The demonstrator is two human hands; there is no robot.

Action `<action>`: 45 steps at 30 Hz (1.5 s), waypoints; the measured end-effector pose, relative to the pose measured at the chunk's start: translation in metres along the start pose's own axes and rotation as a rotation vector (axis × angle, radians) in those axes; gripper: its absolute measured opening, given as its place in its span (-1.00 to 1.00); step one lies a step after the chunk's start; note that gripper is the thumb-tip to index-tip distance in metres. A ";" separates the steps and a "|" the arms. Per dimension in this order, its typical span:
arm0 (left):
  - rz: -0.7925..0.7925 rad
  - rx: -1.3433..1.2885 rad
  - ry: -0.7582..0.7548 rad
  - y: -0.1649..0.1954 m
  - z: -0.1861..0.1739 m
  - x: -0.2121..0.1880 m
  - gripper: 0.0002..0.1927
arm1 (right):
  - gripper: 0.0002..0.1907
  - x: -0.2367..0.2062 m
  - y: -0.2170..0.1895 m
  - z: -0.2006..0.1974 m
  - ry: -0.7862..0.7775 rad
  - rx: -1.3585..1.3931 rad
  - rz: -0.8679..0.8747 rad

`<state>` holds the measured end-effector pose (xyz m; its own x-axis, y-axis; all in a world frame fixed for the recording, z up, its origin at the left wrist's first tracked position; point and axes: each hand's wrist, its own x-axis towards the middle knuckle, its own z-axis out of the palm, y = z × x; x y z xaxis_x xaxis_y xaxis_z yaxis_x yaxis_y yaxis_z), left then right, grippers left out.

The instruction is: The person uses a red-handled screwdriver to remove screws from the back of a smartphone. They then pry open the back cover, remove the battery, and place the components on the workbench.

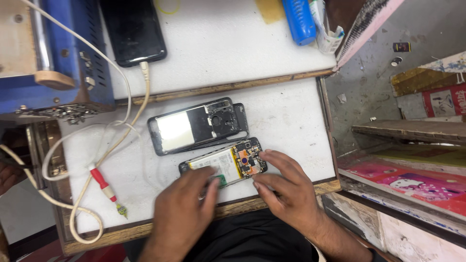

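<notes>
opened phone (228, 162) | both hands touching, grip unclear | near board edge (233, 206)

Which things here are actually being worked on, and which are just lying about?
In use: opened phone under the left hand and right hand; its removed back cover beside it.

Lying about: black phone on charge, white cable, blue cylinder, blue machine.

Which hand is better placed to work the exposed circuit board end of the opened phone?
Right hand, probably: its fingers already touch the orange circuit board end of the opened phone. Left hand rests over the battery end.
</notes>
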<state>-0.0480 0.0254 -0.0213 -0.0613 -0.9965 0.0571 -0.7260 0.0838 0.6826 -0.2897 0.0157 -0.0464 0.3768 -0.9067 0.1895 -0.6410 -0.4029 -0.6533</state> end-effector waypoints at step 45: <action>0.209 0.258 -0.128 0.007 -0.025 0.043 -0.61 | -0.55 0.015 0.000 0.004 0.094 0.047 0.154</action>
<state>-0.0381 -0.0173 0.0041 -0.3002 -0.9511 0.0730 -0.8369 0.2994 0.4583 -0.2817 0.0023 -0.0462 0.2112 -0.9657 0.1508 -0.6537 -0.2543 -0.7127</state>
